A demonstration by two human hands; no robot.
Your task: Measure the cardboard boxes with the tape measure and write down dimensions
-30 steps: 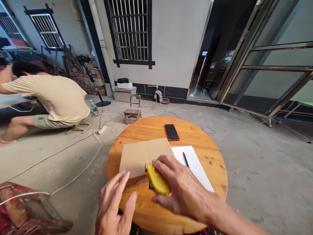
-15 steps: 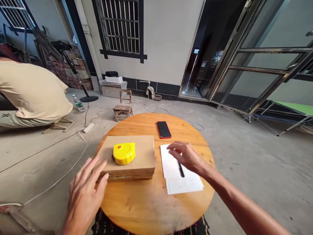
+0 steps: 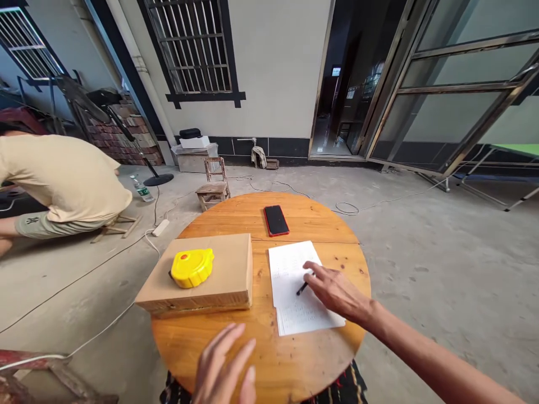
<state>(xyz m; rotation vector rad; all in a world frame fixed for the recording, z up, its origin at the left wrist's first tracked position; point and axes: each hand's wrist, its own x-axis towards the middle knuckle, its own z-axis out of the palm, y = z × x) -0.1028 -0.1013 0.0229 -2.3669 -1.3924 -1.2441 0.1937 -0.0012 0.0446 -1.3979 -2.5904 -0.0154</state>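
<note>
My right hand (image 3: 337,290) rests on the white sheets of paper (image 3: 290,266), fingers curled around a black pen (image 3: 301,289) lying on them. My left hand (image 3: 223,367) hovers flat with fingers spread over the near edge of the round wooden table (image 3: 261,348), holding nothing. A yellow tape measure (image 3: 192,267) sits on top of a flat cardboard box (image 3: 227,275) at the table's left. A red-cased phone (image 3: 276,220) lies face up near the far edge.
Another person in a beige shirt (image 3: 63,179) crouches at the left on the concrete floor. A white cable and power strip (image 3: 160,227) run across the floor. A small wooden stool (image 3: 214,188) stands beyond the table. An open doorway (image 3: 341,101) is behind.
My right hand let go of the tape measure, left it on the box and moved right onto the paper and pen. My left hand drew back from the box toward the near edge.
</note>
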